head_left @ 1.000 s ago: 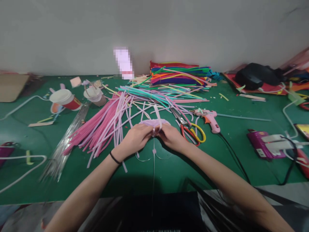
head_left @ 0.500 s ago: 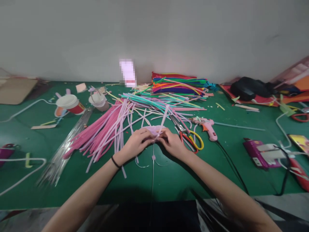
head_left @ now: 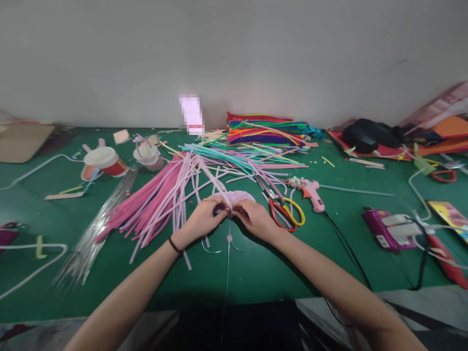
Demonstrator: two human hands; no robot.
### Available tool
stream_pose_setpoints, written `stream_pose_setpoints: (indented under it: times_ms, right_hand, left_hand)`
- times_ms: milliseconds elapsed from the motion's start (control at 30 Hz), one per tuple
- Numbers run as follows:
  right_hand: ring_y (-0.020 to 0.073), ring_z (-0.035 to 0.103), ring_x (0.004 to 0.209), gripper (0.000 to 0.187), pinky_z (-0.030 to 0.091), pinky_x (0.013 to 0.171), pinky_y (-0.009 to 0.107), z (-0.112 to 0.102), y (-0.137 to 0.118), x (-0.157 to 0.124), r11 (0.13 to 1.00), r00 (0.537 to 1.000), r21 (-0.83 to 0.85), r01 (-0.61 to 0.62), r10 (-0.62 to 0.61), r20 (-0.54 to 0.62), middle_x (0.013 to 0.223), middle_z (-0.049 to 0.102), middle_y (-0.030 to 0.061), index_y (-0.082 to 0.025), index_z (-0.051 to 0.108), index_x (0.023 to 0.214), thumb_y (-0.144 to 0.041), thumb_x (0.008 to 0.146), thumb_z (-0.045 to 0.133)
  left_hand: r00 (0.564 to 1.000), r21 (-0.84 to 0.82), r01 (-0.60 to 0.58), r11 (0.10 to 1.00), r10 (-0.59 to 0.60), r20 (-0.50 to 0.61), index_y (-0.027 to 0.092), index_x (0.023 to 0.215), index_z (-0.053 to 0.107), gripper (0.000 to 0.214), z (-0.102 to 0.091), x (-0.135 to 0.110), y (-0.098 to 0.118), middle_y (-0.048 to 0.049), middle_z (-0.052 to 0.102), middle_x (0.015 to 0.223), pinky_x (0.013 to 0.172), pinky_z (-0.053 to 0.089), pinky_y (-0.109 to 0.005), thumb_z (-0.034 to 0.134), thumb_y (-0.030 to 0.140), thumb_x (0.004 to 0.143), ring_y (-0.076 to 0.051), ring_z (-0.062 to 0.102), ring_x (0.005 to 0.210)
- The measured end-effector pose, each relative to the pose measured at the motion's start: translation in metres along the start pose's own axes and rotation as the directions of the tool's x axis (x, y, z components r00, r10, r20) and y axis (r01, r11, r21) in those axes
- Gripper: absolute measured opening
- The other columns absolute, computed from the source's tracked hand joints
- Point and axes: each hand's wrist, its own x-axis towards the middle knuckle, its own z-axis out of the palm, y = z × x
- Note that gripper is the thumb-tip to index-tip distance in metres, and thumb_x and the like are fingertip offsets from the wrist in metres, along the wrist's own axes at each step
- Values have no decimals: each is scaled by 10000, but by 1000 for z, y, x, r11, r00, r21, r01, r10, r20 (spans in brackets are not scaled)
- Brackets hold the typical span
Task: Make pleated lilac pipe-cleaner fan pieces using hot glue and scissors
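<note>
Thin wire (head_left: 227, 273) is seen at lower centre. At mid-frame, lilac fuzzy piece (head_left: 241, 195) is pinched in the narrow grip of left hand (head_left: 204, 215) and right hand (head_left: 257, 219); lilac strip (head_left: 218, 183) beyond is best guided untwisted, under even tension.

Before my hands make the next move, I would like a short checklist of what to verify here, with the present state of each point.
1. Both hands on the purple piece: ok; the left hand and right hand have their fingers at it.
2. Scissors out of the hands: ok, they lie beside the right hand.
3. Glue gun set down: ok, right of the scissors.
4. Glue gun cool: cannot tell.
5. Wire wholly over the table: not ok, it reaches past the near edge.
</note>
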Motion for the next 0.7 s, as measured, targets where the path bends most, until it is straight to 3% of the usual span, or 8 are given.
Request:
stream_pose_setpoints:
  times_ms: [133, 267, 333, 467, 600, 700]
  right_hand:
    - [197, 678, 899, 84, 528, 850, 355, 0, -4, 2, 999, 997, 35, 29, -27, -66, 930, 729, 48, -221, 653, 926, -273, 939, 587]
    - [173, 691, 794, 197, 562, 754, 310, 2, -3, 1, 956, 982, 254, -146, 172, -82, 868, 711, 16, -217, 612, 994, -328, 858, 701]
    - [167, 695, 779, 274, 565, 743, 301, 3, -2, 1, 937, 978, 302, -173, 200, -61, 872, 711, 13, -213, 598, 1060, -321, 840, 720]
    - [178, 689, 832, 56, 545, 783, 320, 3, -2, 1, 980, 992, 177, -95, 109, -67, 901, 722, 33, -213, 655, 921, -256, 885, 646]
    - [186, 685, 859, 31, 536, 801, 329, 2, -4, 3, 990, 994, 129, -57, 69, -90, 911, 733, 36, -211, 669, 885, -229, 877, 645]
    - [175, 689, 836, 46, 530, 810, 322, 1, -8, 2, 989, 996, 137, -55, 64, -62, 901, 743, 25, -208, 679, 907, -218, 876, 647]
  left_hand:
    - [1000, -37, -17, 999, 17, -6, 206, 894, 689, 109, 0, 0, -4, -34, 716, 950, 843, 514, -353, 590, 181, 854, -206, 661, 925]
    - [1000, -8, -18, 1000, 18, 13, 209, 846, 700, 73, -2, 0, -6, -30, 709, 889, 828, 517, -366, 628, 193, 840, -211, 650, 896]
    - [1000, -23, -27, 999, 27, 12, 211, 846, 703, 62, -4, 0, -6, -33, 712, 896, 838, 517, -369, 643, 203, 833, -212, 651, 910]
    - [999, -73, -23, 997, 25, 26, 199, 861, 698, 64, -9, -2, -1, -43, 706, 912, 853, 531, -361, 655, 216, 817, -208, 664, 914]
    - [1000, -240, 25, 970, -24, 6, 193, 1011, 687, 229, -9, -2, 3, -66, 717, 1027, 855, 553, -361, 696, 316, 817, -211, 685, 931]
    - [996, -323, 61, 944, -79, -42, 184, 933, 711, 217, -7, 0, 3, -65, 738, 956, 855, 551, -365, 709, 369, 818, -217, 697, 898]
